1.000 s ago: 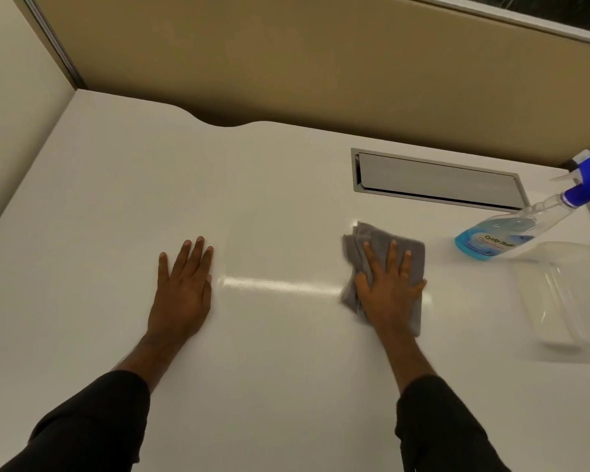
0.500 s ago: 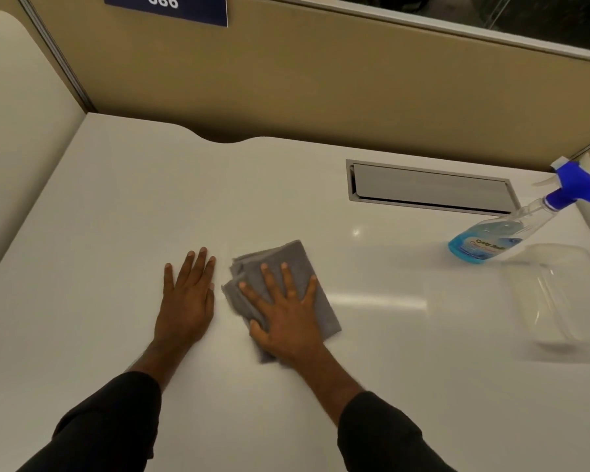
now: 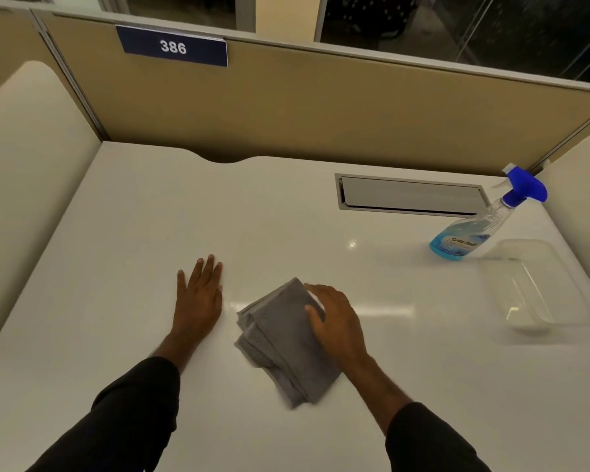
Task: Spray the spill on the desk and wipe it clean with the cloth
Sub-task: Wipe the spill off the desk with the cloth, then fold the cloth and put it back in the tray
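- The grey cloth (image 3: 286, 338) has slid toward lower centre since half a second ago, gripped at its edge by the right hand (image 3: 334, 321).
- Left hand (image 3: 198, 294) lies flat, fingers released, on the desk (image 3: 116, 233).

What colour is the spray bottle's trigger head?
Blue, on the clear plastic spray bottle's trigger head; seen in the head view.

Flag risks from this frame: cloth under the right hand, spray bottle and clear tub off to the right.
1. The cloth is bunched and folded, and the right hand sits on its right edge only, so it may slide out or smear rather than wipe.
2. A wide rightward stroke could knock the spray bottle or the clear container.
3. Liquid pushed toward the back could reach the recessed hatch.
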Available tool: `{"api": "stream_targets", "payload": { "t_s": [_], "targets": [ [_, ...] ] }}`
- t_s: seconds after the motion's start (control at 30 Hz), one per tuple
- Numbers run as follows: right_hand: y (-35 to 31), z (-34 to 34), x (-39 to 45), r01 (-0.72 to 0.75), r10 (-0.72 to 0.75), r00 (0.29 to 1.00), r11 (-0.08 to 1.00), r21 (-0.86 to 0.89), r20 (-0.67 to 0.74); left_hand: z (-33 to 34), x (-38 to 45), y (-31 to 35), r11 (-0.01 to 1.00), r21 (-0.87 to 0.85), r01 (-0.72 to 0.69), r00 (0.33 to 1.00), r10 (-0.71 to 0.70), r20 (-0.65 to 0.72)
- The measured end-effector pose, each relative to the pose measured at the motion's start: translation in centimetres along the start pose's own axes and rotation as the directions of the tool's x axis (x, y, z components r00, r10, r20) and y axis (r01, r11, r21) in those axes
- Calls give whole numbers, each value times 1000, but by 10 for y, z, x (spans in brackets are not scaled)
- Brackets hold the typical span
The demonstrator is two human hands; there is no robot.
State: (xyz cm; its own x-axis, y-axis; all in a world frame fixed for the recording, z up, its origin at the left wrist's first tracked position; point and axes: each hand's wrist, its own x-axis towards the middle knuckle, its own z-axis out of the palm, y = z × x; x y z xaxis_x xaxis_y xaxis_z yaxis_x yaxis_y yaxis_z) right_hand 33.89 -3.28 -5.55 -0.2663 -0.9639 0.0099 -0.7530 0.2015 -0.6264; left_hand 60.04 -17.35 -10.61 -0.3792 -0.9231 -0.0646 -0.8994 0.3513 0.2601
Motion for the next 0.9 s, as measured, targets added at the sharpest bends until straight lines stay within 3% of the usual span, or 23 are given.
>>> {"api": "stream_targets", "payload": {
  "t_s": [0.03, 0.1, 0.2, 0.33, 0.47, 0.53, 0.6, 0.67, 0.77, 0.83, 0.9],
  "targets": [
    [0, -7, 10, -116, 117, 993, 992, 55, -14, 0, 1, -1, 1000, -10, 3, 1000, -3, 7],
    [-2, -14, 30, -273, 271, 959, 962, 13, 86, -1, 5, -4, 999, -30, 11, 999, -10, 35],
    [-8, -14, 53, -357, 370, 908, 929, -100, 197, -6, 11, -4, 996, -81, 39, 996, -33, 80],
    [-13, -4, 67, -351, 379, 880, 925, -148, 287, -21, 2, 13, 940, -322, 114, 993, -104, 50],
    [-15, 2, 69, -347, 367, 875, 930, -119, 316, -34, -41, 56, 795, -606, -38, 996, -22, -92],
    [-20, -3, 69, -338, 356, 876, 935, -112, 326, -38, -71, 81, 697, -716, -41, 999, 22, -36],
    [-28, -14, 69, -335, 341, 875, 939, -78, 342, -41, -98, 102, 615, -787, 33, 985, 115, 132],
    [-42, -31, 66, -306, 295, 881, 952, -31, 370, -41, -114, 120, 515, -845, 144, 926, 231, 299],
    [-66, -63, 54, -218, 184, 895, 975, 37, 406, -48, -115, 137, 361, -853, 377, 768, 392, 506],
    [-80, -85, 41, -119, 90, 922, 991, 56, 376, -57, -110, 143, 277, -827, 489, 671, 486, 560],
    [-94, -107, 27, -12, -16, 958, 995, 94, 285, -64, -102, 146, 190, -821, 538, 637, 547, 544]
  ]
}}
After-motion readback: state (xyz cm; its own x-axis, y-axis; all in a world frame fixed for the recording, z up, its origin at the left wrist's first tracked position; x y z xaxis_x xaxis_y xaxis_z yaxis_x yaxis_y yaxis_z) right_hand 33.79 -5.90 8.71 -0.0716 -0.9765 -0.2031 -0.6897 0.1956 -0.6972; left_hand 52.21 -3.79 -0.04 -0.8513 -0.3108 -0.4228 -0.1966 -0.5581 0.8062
